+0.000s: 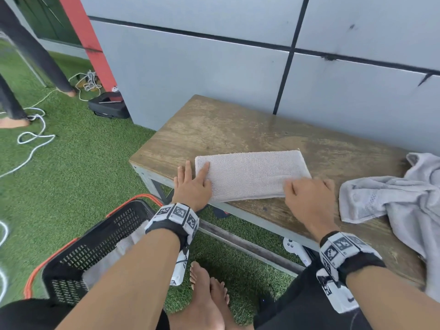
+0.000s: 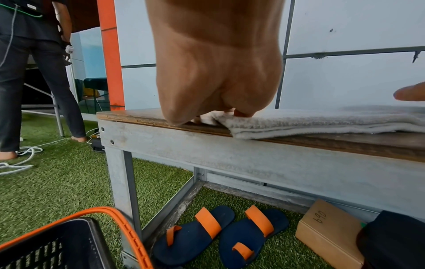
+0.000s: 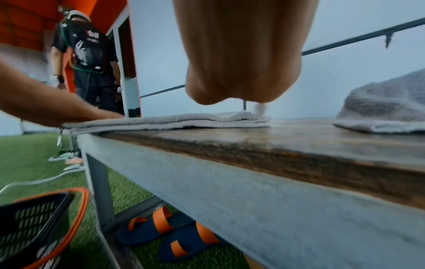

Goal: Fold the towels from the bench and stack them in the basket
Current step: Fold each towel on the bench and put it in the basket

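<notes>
A grey towel (image 1: 250, 175), folded into a long strip, lies near the front left of the wooden bench (image 1: 238, 129). My left hand (image 1: 192, 184) rests at its left end, with the straight index finger on the cloth and the other fingers on the wood. My right hand (image 1: 309, 194) covers the towel's (image 3: 207, 119) near right corner, thumb over the top and fingers curled down at the edge. A crumpled heap of grey towels (image 1: 404, 198) lies on the bench to the right. The black basket (image 1: 95, 246) with an orange rim stands on the grass at my left and holds pale cloth.
A grey panel wall backs the bench. Under the bench lie blue and orange sandals (image 2: 218, 233), a cardboard box (image 2: 328, 231) and a white controller (image 1: 295, 248). Another person (image 1: 23, 67) stands at the far left among white cables (image 1: 33, 136), near a black bag (image 1: 108, 106).
</notes>
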The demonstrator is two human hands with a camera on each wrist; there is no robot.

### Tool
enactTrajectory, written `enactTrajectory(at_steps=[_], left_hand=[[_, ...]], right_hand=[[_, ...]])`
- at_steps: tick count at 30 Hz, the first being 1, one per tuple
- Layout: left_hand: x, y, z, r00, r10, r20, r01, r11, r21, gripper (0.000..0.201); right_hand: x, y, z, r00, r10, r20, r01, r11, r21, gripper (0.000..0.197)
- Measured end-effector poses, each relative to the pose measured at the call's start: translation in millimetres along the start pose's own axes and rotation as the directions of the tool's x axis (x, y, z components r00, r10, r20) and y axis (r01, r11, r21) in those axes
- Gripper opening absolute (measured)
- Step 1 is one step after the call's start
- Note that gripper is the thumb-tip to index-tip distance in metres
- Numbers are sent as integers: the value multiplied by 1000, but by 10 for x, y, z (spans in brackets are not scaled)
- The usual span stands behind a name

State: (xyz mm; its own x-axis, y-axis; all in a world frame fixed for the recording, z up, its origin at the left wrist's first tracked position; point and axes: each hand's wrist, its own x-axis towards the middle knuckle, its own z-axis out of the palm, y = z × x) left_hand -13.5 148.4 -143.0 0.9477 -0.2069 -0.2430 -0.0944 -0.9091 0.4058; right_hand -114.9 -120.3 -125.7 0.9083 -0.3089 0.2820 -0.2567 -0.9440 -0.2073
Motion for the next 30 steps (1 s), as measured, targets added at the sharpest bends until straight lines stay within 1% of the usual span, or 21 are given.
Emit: enactTrajectory(at_steps=[1, 2, 3, 5, 8, 10, 11, 12, 14, 15, 17, 18, 20, 21, 23, 24, 25, 27, 30], left_hand=[[-1, 13, -1, 1000, -8, 7, 8, 1000, -2, 56], [-1, 26, -6, 1000, -16, 12, 16, 1000, -2, 56], [-1, 35, -13, 1000, -23, 18, 23, 1000, 1, 56], [-16, 44, -29, 999, -28, 47, 29, 1000, -9, 56], [-81, 74, -61, 996, -43, 75, 47, 997, -53, 57], [-161, 134, -78, 997, -54, 63, 57, 997, -53, 55], [-207, 171, -79, 998, -43, 52, 45, 998, -42, 51], [-261, 207, -77, 999, -14, 34, 15, 999, -37, 44], [-346, 247, -63, 995, 90, -33, -93, 993, -71, 24], [-381, 255, -60, 987, 145, -63, -151, 985, -89, 18], [-433, 245, -66, 978, 197, -71, -202, 976, -81, 14], [-452, 235, -69, 977, 206, -62, -210, 975, -67, 22], [-475, 220, -56, 978, 208, -33, -210, 976, -60, 51], [-482, 220, -47, 977, 212, -19, -213, 976, -52, 64], [-491, 231, -39, 972, 234, 2, -234, 972, -7, 83], [-492, 244, -43, 970, 242, 7, -242, 970, 13, 88], [-491, 258, -56, 968, 250, 3, -250, 968, 23, 88], [-461, 278, -80, 962, 271, -32, -271, 963, 13, 79], [-378, 291, -121, 943, 313, -114, -318, 947, -33, 50]], right_hand=[[-54, -27, -16, 999, -40, 14, 40, 999, -21, 54], [-105, -52, -19, 995, -88, 54, 88, 996, -2, 54], [-140, -67, 2, 986, -132, 106, 128, 991, 44, 53], [-164, -73, 70, 966, -183, 182, 163, 979, 124, 46], [-96, -110, 125, 972, -151, 180, 124, 981, 150, 26], [-6, -140, 134, 970, -114, 217, 86, 988, 131, 12], [45, -140, 157, 959, -100, 265, 70, 990, 119, 18], [84, -136, 170, 943, -95, 320, 59, 991, 122, 31], [127, -108, 209, 916, -107, 385, 53, 987, 149, 51], [127, -101, 222, 911, -110, 398, 54, 987, 148, 57], [94, -82, 248, 915, -95, 392, 35, 987, 158, 60], [69, -80, 248, 928, -89, 361, 21, 982, 188, 59], [15, -80, 229, 956, -98, 277, 24, 966, 257, 54], [-12, -72, 229, 957, -114, 266, 42, 964, 261, 56], [-58, -44, 230, 944, -127, 306, 55, 971, 235, 61], [-73, -27, 225, 935, -124, 332, 47, 972, 231, 62], [-85, -15, 212, 927, -121, 354, 37, 971, 235, 62], [-107, 9, 186, 917, -131, 377, 34, 967, 254, 64], [-124, 18, 134, 899, -145, 414, 24, 959, 283, 71]])
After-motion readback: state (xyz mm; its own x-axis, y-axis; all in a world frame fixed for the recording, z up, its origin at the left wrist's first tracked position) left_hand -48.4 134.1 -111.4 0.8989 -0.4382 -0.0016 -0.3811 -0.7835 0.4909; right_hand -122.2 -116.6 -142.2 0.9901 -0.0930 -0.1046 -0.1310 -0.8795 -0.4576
